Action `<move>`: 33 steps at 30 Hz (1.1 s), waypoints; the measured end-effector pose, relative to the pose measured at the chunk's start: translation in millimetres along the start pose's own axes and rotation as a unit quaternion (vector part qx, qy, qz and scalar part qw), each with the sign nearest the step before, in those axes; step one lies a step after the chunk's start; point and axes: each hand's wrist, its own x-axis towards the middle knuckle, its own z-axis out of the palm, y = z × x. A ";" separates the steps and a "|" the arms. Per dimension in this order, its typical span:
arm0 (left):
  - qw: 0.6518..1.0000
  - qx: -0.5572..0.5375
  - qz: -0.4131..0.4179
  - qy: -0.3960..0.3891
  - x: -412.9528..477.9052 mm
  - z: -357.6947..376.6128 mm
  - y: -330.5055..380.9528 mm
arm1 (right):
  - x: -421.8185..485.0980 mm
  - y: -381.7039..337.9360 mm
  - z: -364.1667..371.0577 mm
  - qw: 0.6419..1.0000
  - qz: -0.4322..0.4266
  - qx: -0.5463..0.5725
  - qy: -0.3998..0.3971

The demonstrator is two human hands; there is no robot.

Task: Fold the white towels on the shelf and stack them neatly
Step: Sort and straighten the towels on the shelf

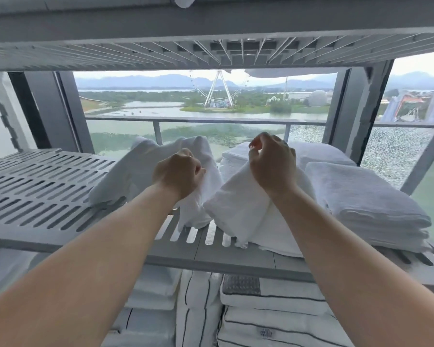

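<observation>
A loose white towel [145,169] lies crumpled across the middle of the grey slatted shelf [40,194]. My left hand [177,172] grips a bunched part of it with curled fingers. My right hand [272,162] is raised over a white towel [241,209] that drapes down to the shelf's front edge, fingertips pinched at its upper edge. A stack of folded white towels [363,204] sits on the shelf at the right, and another folded pile [236,159] lies behind my hands.
The shelf above [211,33] hangs low over the work area. Grey uprights [353,106] frame a window behind. Below the shelf sit folded white linens with dark stripes [268,319]. The shelf's left half is bare slats.
</observation>
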 end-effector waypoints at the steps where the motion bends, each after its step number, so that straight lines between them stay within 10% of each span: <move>1: 1.000 -0.002 -0.006 -0.002 -0.3 -1.6 -7.0 | -0.9 -6.3 3.7 1.000 -0.002 0.003 -0.003; 16: 0.982 -0.062 -0.011 0.180 14.5 -9.3 -177.0 | -1.6 -151.3 100.0 0.994 -0.083 0.006 -0.067; 33: 0.981 -0.157 -0.053 -0.100 15.0 31.4 -248.1 | 8.0 -152.9 173.7 0.929 -0.104 -0.139 -0.326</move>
